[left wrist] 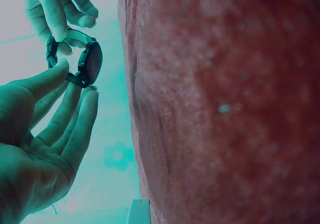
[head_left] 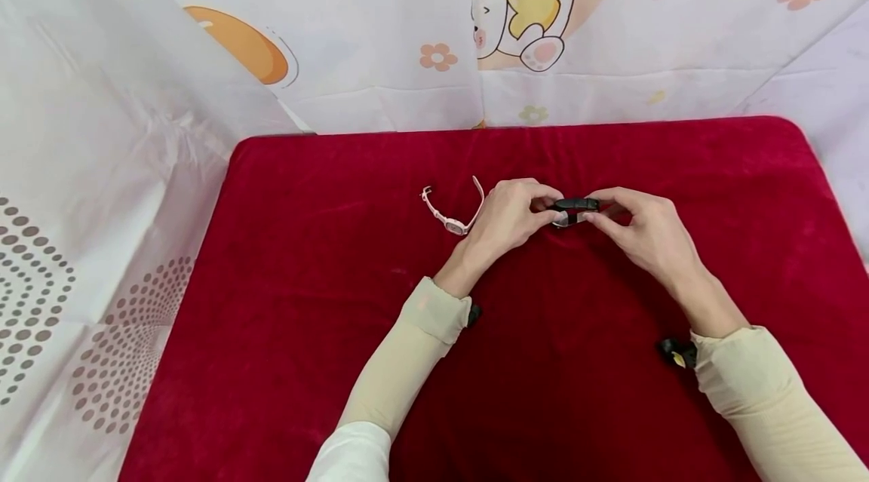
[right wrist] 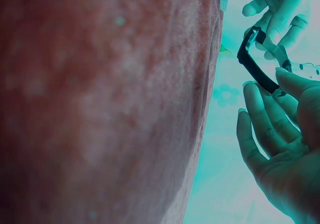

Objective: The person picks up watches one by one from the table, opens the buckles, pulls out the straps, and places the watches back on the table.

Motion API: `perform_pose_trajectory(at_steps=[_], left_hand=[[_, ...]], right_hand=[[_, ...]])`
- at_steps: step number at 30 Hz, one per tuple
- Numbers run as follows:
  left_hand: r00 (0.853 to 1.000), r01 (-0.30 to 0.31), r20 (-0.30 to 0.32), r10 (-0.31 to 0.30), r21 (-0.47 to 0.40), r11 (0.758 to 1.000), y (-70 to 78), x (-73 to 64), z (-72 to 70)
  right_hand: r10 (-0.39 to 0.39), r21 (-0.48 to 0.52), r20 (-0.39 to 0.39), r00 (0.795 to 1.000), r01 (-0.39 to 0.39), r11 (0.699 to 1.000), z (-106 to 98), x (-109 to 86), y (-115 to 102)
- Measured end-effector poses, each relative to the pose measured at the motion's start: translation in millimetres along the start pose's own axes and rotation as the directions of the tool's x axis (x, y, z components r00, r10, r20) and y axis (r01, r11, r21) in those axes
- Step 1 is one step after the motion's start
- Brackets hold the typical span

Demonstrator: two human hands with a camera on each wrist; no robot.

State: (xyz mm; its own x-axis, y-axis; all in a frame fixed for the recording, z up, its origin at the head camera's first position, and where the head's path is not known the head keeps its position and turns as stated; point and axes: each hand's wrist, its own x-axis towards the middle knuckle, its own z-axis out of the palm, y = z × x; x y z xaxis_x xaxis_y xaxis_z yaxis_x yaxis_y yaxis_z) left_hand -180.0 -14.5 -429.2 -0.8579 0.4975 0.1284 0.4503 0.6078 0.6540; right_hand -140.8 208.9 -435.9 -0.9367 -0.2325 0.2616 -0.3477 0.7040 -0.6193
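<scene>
A black wristwatch [head_left: 577,204] is held between my two hands over the far part of the red cloth. My left hand [head_left: 511,214] pinches its left side with thumb and fingers, while the right hand [head_left: 645,229] pinches the opposite side. In the left wrist view the dark round case [left wrist: 93,64] faces away to the right, and the strap forms a loop. The right wrist view shows the long dark strap [right wrist: 257,74] between the fingertips of both hands. Just left of my left hand lies a pink wristwatch [head_left: 455,225], its band spread in a curve.
Red velvety cloth [head_left: 305,256] covers the table, whose far edge meets a white curtain [head_left: 380,90] with cartoon prints. More white sheeting [head_left: 102,127] hangs at the left. Small black devices [head_left: 672,352] sit at both sleeve cuffs.
</scene>
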Motion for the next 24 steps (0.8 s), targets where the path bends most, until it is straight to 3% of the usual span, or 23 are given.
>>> perform_pose_trajectory(at_steps=[12,24], left_hand=[[1.0,-0.025,-0.005,0.025,0.025,0.999,-3.0,-0.1,1.0],[1.0,-0.005,0.013,0.005,0.018,1.0,-1.0,-0.3,0.5]], right_hand=[[-0.008,0.012,0.018,1.0,0.007,1.0,0.6,1.0,0.3],[0.007,0.076,0.053,0.999,-0.011,0.997,1.8,2.1,-2.3]])
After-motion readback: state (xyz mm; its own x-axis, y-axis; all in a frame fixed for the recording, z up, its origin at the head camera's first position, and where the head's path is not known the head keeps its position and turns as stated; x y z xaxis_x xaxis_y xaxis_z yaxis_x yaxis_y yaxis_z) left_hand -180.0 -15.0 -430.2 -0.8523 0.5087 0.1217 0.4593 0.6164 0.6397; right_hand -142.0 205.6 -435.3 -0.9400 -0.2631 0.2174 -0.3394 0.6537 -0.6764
